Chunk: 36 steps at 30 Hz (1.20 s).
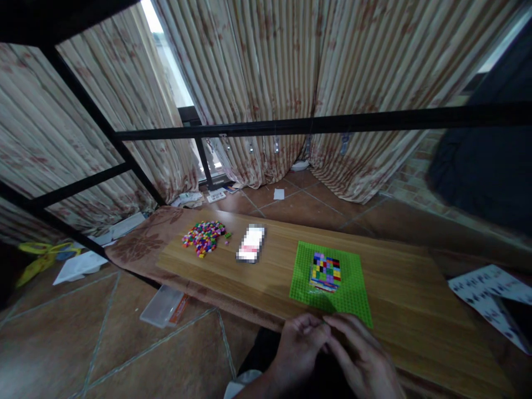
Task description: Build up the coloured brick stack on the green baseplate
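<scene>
The left hand (pixel 300 343) and the right hand (pixel 362 349) meet at the fingertips over the near edge of a wooden tabletop (pixel 403 288), just in front of a green baseplate (pixel 353 307). Fingers and thumbs are curled together — whether a small piece is pinched between them is hidden, so I cannot tell if either hand grasps anything. The block of bricks (pixel 326 270), many-coloured and several layers high, stands on the baseplate near its middle, apart from both hands. Well to the left, a heap of loose bricks (pixel 203 238) lies spread on the wood, with a few strays at its right side. Between heap and baseplate lies a phone (pixel 251 244), its screen lit and pixelated — nearer the heap. A clear plastic container (pixel 155 306) sits on the tiled floor (pixel 128 343), below the table's left part
</scene>
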{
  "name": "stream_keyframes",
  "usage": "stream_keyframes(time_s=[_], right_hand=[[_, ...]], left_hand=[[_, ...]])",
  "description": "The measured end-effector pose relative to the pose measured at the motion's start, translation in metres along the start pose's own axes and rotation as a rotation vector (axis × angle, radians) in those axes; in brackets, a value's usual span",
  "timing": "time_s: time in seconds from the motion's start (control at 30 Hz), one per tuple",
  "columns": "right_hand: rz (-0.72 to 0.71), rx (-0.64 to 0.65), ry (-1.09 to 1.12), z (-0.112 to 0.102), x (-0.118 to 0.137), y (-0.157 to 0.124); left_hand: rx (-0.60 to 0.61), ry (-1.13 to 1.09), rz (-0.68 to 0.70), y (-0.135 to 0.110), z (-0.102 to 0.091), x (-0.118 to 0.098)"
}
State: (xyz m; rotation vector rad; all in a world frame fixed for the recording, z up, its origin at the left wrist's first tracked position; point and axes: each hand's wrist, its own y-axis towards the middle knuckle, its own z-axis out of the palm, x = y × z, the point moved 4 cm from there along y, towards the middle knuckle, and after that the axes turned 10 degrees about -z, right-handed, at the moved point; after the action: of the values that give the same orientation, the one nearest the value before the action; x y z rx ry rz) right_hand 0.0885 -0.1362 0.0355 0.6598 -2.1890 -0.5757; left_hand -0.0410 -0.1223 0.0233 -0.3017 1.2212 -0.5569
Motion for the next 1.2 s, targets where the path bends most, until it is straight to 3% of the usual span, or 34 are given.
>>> stream_keyframes(time_s=[0.17,0.33,0.53,0.7,0.87,1.2], right_hand=[[0.192,-0.054,0.04,-0.01,-0.017,0.004],[0.412,-0.173,0.06,-0.028,-0.044,0.016],[0.431,-0.264,0.102,-0.034,-0.063,0.036],[0.385,-0.234,0.123,-0.025,-0.076,0.059],[0.356,-0.174,0.12,-0.014,-0.091,0.082],[0.345,-0.086,0.081,-0.005,-0.107,0.084]], left_hand=[[0.006,0.026,0.016,0.004,0.001,0.0],[-0.056,0.179,0.113,0.011,-0.014,-0.01],[-0.252,0.652,0.505,0.036,-0.024,-0.072],[-0.239,1.013,0.681,0.071,0.0,-0.115],[-0.172,1.239,0.694,0.095,0.02,-0.122],[-0.1,1.285,0.605,0.111,0.018,-0.111]])
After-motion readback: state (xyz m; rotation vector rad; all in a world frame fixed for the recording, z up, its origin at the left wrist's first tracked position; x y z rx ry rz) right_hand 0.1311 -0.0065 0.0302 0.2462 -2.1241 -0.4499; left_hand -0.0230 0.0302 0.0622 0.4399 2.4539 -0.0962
